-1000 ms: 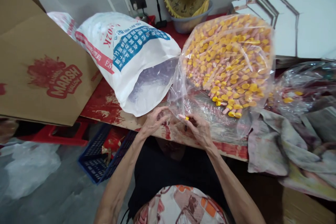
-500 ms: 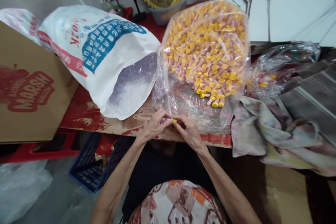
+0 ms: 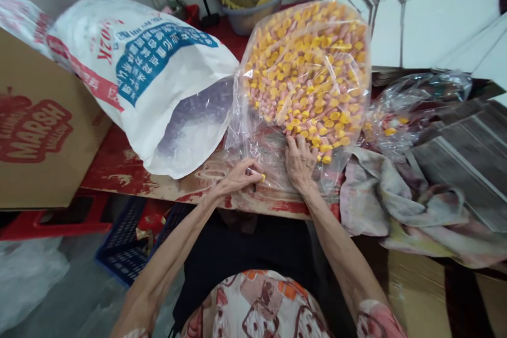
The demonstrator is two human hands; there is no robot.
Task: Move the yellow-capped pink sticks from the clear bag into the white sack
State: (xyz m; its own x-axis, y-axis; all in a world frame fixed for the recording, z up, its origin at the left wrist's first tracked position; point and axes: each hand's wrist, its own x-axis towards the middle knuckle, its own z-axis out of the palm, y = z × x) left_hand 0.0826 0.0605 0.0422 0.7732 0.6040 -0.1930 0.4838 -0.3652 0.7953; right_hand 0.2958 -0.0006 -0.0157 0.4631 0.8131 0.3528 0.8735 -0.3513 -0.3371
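My left hand (image 3: 236,177) pinches a small pink piece with a yellow cap (image 3: 258,177), mostly hidden by my fingers. My right hand (image 3: 301,162) holds nothing and lies open at the lower edge of a clear plastic bag (image 3: 304,74), touching the plastic beside the heap of yellow-capped pink pieces (image 3: 307,71) inside. The bag's loose lower part spreads between my hands over a paint-stained wooden table (image 3: 127,174). A white woven sack (image 3: 138,63) with a blue printed panel lies left of the bag, its mouth facing my hands.
A printed cardboard box (image 3: 39,132) stands at left, above a red stool (image 3: 67,222) and blue crate (image 3: 122,245). On the right are another plastic bag (image 3: 412,105), crumpled cloth (image 3: 396,206), and stacked white card sheets (image 3: 431,16). A hat sits in a grey bowl (image 3: 245,10).
My right hand has left my left hand and moved forward onto the bag by the heap. My left hand still pinches the small piece. The whole view has shifted slightly left.
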